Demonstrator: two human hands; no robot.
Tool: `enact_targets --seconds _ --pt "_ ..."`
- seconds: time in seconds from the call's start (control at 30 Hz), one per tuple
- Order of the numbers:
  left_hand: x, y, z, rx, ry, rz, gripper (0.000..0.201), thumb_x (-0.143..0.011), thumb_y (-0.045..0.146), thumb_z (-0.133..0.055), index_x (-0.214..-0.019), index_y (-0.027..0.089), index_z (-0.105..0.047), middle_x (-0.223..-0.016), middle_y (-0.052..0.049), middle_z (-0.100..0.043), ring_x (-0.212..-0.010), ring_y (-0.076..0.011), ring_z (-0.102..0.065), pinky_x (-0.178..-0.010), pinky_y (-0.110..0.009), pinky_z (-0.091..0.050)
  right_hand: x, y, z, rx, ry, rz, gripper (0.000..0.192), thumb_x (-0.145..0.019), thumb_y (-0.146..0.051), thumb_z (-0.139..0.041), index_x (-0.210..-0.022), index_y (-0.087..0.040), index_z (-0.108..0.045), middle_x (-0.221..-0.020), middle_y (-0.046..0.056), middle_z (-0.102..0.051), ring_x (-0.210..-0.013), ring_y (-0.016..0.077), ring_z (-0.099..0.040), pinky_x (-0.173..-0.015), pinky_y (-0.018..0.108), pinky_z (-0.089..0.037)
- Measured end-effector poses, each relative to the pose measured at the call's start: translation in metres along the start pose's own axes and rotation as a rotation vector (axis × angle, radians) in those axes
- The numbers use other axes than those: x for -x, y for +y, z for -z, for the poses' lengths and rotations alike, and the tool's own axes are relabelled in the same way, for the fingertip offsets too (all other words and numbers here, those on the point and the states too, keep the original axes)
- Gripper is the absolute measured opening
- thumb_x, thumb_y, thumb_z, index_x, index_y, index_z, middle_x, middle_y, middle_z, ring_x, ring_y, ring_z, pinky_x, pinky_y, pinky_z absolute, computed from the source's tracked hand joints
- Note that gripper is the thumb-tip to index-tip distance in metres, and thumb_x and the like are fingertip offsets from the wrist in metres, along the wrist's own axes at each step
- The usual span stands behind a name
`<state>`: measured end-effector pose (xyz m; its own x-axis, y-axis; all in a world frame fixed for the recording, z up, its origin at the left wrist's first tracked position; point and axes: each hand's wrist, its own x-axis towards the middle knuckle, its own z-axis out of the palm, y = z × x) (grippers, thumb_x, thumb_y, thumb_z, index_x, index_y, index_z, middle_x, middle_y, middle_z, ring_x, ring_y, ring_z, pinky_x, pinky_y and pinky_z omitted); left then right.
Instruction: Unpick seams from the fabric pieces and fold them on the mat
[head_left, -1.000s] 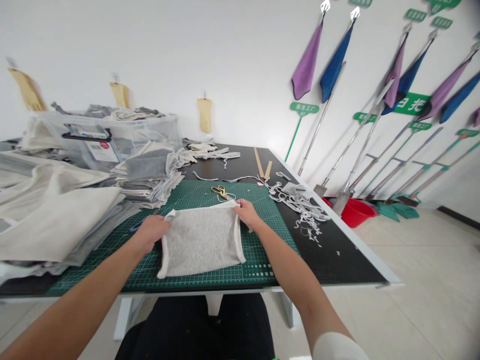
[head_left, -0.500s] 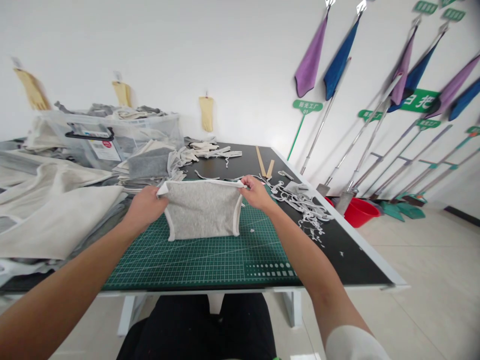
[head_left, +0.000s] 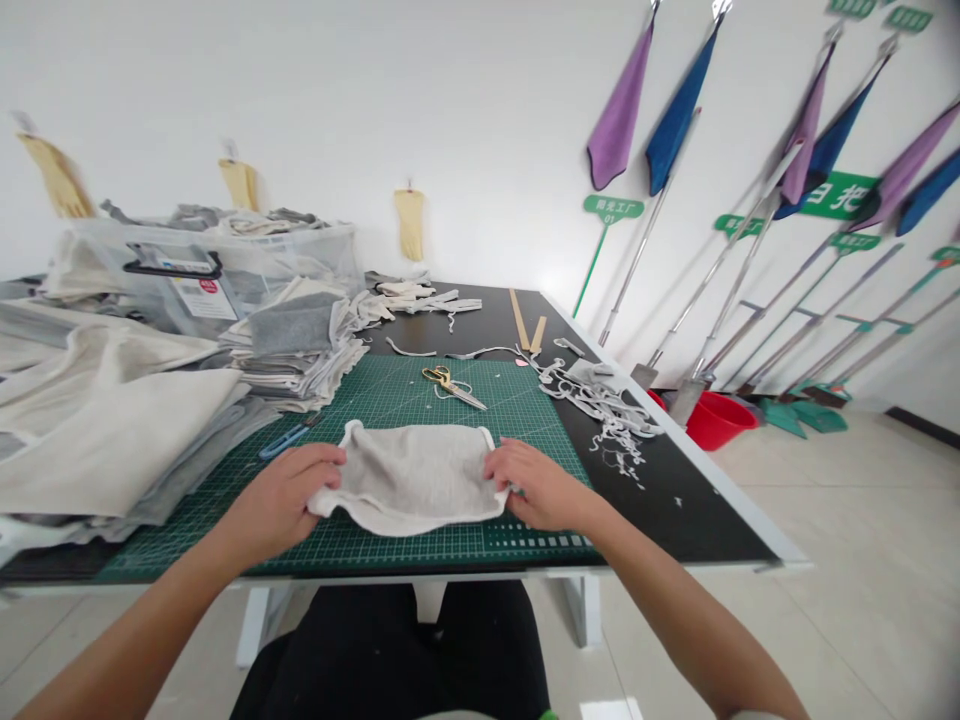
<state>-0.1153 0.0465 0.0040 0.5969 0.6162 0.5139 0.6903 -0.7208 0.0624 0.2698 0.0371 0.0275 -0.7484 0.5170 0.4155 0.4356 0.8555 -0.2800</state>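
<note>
The light grey fabric piece with white edging (head_left: 412,480) lies on the green gridded cutting mat (head_left: 450,400) at the table's near edge. Your left hand (head_left: 281,500) pinches its left end, fingers closed on cloth; your right hand (head_left: 536,485) grips the right end. Gold-handled scissors (head_left: 450,384) lie just beyond.

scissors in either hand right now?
No. The scissors lie on the green cutting mat, beyond the grey cloth gripped by the left hand and right hand.
</note>
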Motion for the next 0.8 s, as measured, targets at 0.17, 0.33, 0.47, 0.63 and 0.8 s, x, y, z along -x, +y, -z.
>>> enact_targets --seconds 0.17,0.33,0.47,0.63,0.8 --pt "0.014 0.012 0.005 0.055 0.038 -0.035 0.019 -0.07 0.007 -0.051 -0.084 0.02 -0.056 -0.106 -0.008 -0.063 -0.104 -0.0207 -0.057 -0.089 -0.035 -0.046 0.012 -0.023 -0.016 0.099 0.01 0.091 0.02 -0.07 -0.007 -0.048 -0.084 -0.021 -0.045 -0.092 0.001 -0.065 -0.093 0.0159 -0.06 -0.112 0.05 -0.019" --pt "0.021 0.004 0.014 0.214 0.096 0.044 0.014 -0.076 0.01 -0.052 -0.086 0.019 -0.051 -0.095 -0.007 -0.065 -0.098 -0.019 -0.06 -0.084 -0.032 -0.048 0.014 -0.029 -0.019 0.08 0.159 0.168 0.021 -0.071 -0.008 -0.047 -0.086 -0.022 -0.043 -0.085 -0.002 -0.066 -0.073 0.0121 -0.06 -0.11 0.049 -0.027" --pt "0.025 0.0 0.013 0.332 0.137 0.179 0.01 -0.078 0.012 -0.049 -0.084 0.02 -0.05 -0.088 -0.004 -0.065 -0.091 -0.0183 -0.061 -0.081 -0.031 -0.048 0.012 -0.027 -0.023 0.063 0.198 0.112 0.021 -0.073 -0.009 -0.048 -0.089 -0.022 -0.044 -0.084 0.0 -0.065 -0.073 0.0135 -0.06 -0.105 0.045 -0.037" --pt "0.011 0.002 0.015 0.17 0.166 0.415 0.011 -0.08 0.018 -0.049 -0.088 0.019 -0.056 -0.09 -0.003 -0.065 -0.085 -0.0177 -0.06 -0.079 -0.029 -0.045 0.003 -0.017 -0.031 0.05 0.18 -0.044 0.024 -0.074 -0.009 -0.046 -0.094 -0.021 -0.048 -0.087 0.004 -0.062 -0.088 0.0179 -0.06 -0.099 0.041 -0.042" --pt "-0.045 -0.007 0.028 -0.082 -0.03 0.62 0.02 -0.084 0.027 -0.043 -0.089 0.015 -0.058 -0.08 -0.003 -0.061 -0.075 -0.0169 -0.055 -0.065 -0.025 -0.037 -0.036 0.013 -0.013 0.059 0.163 -0.245 0.02 -0.076 -0.01 -0.045 -0.09 -0.02 -0.054 -0.087 0.004 -0.062 -0.082 0.0172 -0.059 -0.076 0.029 -0.047"
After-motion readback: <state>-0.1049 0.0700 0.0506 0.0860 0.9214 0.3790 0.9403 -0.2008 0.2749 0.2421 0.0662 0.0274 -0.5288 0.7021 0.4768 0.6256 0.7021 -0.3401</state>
